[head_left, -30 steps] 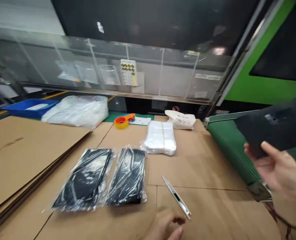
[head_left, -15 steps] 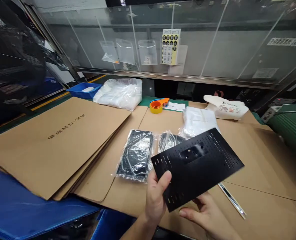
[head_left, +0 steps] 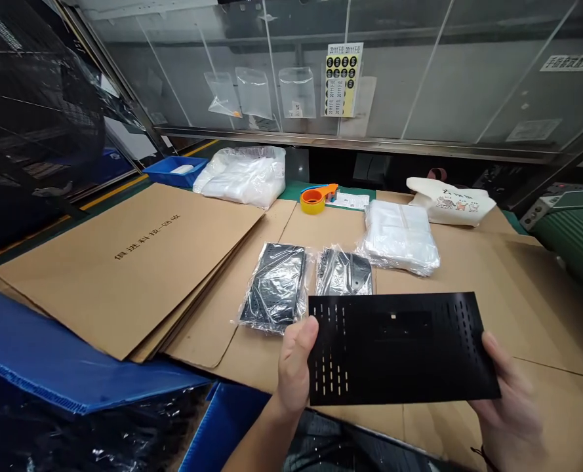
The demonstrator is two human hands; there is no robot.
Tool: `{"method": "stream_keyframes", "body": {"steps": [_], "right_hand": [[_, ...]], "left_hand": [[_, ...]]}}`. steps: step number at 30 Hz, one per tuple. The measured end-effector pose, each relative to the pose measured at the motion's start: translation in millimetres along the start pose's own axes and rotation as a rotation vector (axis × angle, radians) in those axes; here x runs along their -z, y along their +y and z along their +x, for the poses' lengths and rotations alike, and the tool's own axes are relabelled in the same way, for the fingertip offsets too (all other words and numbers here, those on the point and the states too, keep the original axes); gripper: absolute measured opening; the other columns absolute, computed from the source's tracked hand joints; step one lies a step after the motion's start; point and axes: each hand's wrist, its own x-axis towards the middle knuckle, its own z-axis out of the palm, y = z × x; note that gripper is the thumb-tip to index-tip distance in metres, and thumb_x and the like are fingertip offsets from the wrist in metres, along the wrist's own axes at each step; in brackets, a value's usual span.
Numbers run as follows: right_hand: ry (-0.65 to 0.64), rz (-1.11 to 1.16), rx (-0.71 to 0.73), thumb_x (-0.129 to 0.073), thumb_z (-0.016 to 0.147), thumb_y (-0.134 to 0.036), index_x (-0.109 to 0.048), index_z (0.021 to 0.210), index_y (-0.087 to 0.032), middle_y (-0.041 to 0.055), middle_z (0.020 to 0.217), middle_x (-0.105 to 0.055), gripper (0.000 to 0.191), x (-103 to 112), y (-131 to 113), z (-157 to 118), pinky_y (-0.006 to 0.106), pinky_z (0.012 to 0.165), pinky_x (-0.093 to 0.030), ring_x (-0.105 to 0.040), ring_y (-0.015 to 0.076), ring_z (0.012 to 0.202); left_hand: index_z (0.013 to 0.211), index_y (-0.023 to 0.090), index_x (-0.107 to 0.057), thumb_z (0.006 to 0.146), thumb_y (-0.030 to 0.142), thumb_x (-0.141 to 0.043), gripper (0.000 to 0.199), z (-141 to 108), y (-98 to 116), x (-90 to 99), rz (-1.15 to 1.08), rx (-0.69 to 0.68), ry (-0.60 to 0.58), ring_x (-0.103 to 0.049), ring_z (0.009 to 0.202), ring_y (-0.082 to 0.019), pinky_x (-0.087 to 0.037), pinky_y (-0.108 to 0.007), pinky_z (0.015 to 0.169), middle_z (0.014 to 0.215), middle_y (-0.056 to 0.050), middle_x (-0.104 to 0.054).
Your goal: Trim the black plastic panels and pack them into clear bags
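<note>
Here's the left hand (head_left: 296, 370) up at the near-left corner of the black perforated plate (head_left: 399, 347), thumb (head_left: 303, 341) pressed flat on top, fingers tucked out of sight underneath! The left forearm (head_left: 256, 442) comes in low from the bottom of the view. Over on the far side of the plate, the right hand (head_left: 510, 413) cups the right edge, thumb (head_left: 490, 342) upright at the rim, and a dark cord (head_left: 482, 455) circles the right wrist!

Black slotted panel (head_left: 397, 349): thin, rectangular, probably metal; rows of narrow slots toward both short ends, one small bright spot near centre. Held nearly level, left hand (head_left: 294, 367) pinching one end, right hand (head_left: 507, 413) the other.
</note>
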Motion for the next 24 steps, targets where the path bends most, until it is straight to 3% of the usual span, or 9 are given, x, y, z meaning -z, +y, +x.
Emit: {"method": "stream_keyframes", "body": {"steps": [3,5,7,10,15,19,24], "right_hand": [[0.036,0.027,-0.004,-0.082,0.061,-0.050,-0.077,0.074,-0.027,0.0046,0.066,-0.073,0.026,10,1,-2,0.045,0.086,-0.057,-0.073,0.0318,0.078],[0.050,0.043,0.014,-0.080,0.063,-0.048,-0.077,0.074,-0.026,0.0052,0.068,-0.073,0.024,18,3,-2,0.047,0.089,-0.056,-0.072,0.0334,0.087],[0.064,0.054,0.009,-0.080,0.064,-0.047,-0.077,0.075,-0.026,0.0054,0.069,-0.074,0.023,26,4,-3,0.048,0.090,-0.055,-0.071,0.0342,0.089],[0.078,0.068,-0.029,-0.081,0.062,-0.046,-0.077,0.075,-0.025,0.0050,0.067,-0.073,0.025,34,4,-5,0.048,0.089,-0.055,-0.072,0.0339,0.082],[0.105,0.069,-0.031,-0.083,0.059,-0.048,-0.077,0.071,-0.026,0.0037,0.064,-0.073,0.025,37,4,-9,0.048,0.087,-0.057,-0.073,0.0331,0.076],[0.133,0.063,-0.002,-0.081,0.062,-0.052,-0.078,0.073,-0.028,0.0027,0.065,-0.073,0.026,32,2,-11,0.046,0.092,-0.055,-0.072,0.0317,0.083],[0.123,0.093,0.012,-0.078,0.067,-0.053,-0.077,0.072,-0.031,0.0001,0.063,-0.073,0.023,29,1,-13,0.041,0.097,-0.053,-0.073,0.0278,0.086]], "left_hand": [[0.086,0.016,-0.061,0.075,0.050,-0.071,0.037,5,1,-4.5,0.094,-0.066,-0.179,-0.053,0.063,-0.011,-0.046,-0.022,0.062,0.071,0.000,-0.058],[0.103,0.019,-0.058,0.073,0.038,-0.077,0.040,9,5,-7.9,0.202,-0.077,-0.293,-0.058,0.075,-0.014,-0.048,-0.022,0.069,0.086,-0.002,-0.063],[0.102,0.020,-0.056,0.072,0.030,-0.079,0.039,13,8,-11.5,0.299,-0.061,-0.321,-0.058,0.077,-0.013,-0.047,-0.020,0.067,0.087,-0.001,-0.062],[0.084,0.016,-0.056,0.076,0.035,-0.075,0.028,20,7,-17.2,0.356,-0.087,-0.260,-0.052,0.067,-0.010,-0.042,-0.018,0.060,0.074,0.001,-0.055],[0.058,0.015,-0.044,0.082,0.055,-0.062,0.050,27,-2,-27.7,0.275,-0.074,-0.094,-0.037,0.048,-0.005,-0.031,-0.017,0.045,0.055,0.004,-0.042],[0.060,0.014,-0.052,0.074,0.061,-0.067,0.051,30,-4,-36.2,0.137,0.060,-0.028,-0.049,0.048,-0.009,-0.039,-0.019,0.046,0.054,0.001,-0.054],[0.067,0.014,-0.059,0.074,0.052,-0.072,0.041,35,-5,-39.9,-0.002,0.119,-0.042,-0.063,0.063,-0.015,-0.052,-0.024,0.060,0.056,0.001,-0.058]]}}
